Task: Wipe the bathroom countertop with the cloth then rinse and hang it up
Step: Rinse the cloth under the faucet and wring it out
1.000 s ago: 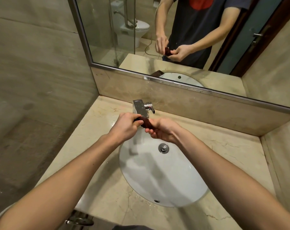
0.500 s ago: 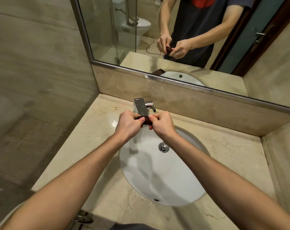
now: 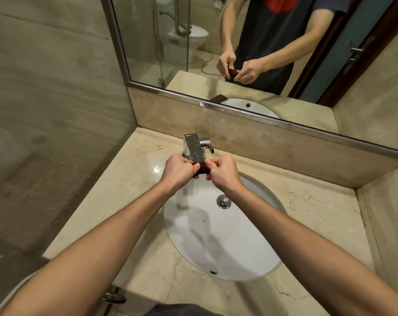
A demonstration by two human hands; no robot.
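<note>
Hands first: the left hand [image 3: 179, 171] and right hand [image 3: 223, 175] both clench a bunched dark cloth [image 3: 201, 168] between them, just under the metal tap [image 3: 194, 150], above the white sink [image 3: 223, 236]. Beige stone worktop [image 3: 129, 179] surrounds it; a mirror [image 3: 239, 53] hangs behind.

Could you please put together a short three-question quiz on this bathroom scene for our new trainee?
1. True or false: the cloth lies spread flat on the countertop.
2. Which hands grip the cloth? A) left hand only B) right hand only C) both
3. Fill in: the hands hold the cloth just in front of the ____, above the sink.

Key:
1. False; it is bunched between the hands.
2. C
3. faucet
</note>
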